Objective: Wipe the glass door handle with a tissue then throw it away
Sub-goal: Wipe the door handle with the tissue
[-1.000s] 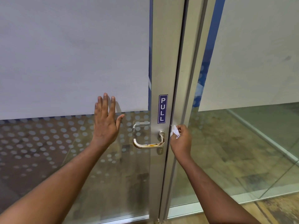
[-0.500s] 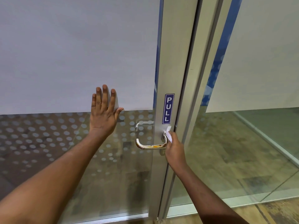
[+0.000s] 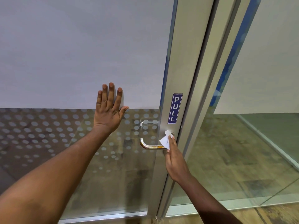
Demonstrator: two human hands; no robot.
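Right hand [image 3: 175, 160] pinches one tissue [image 3: 165, 140] against one handle [image 3: 149, 145]; left hand [image 3: 109, 110] spread flat on glass door [image 3: 64, 62].

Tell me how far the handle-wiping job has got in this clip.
Early wiping stage. Done: the right hand has the white tissue pressed against the mounted end of the curved metal door handle. In hand: the left hand lies flat on the frosted glass door. Left: orange-brown stains show along the bar; the tissue is not yet binned.
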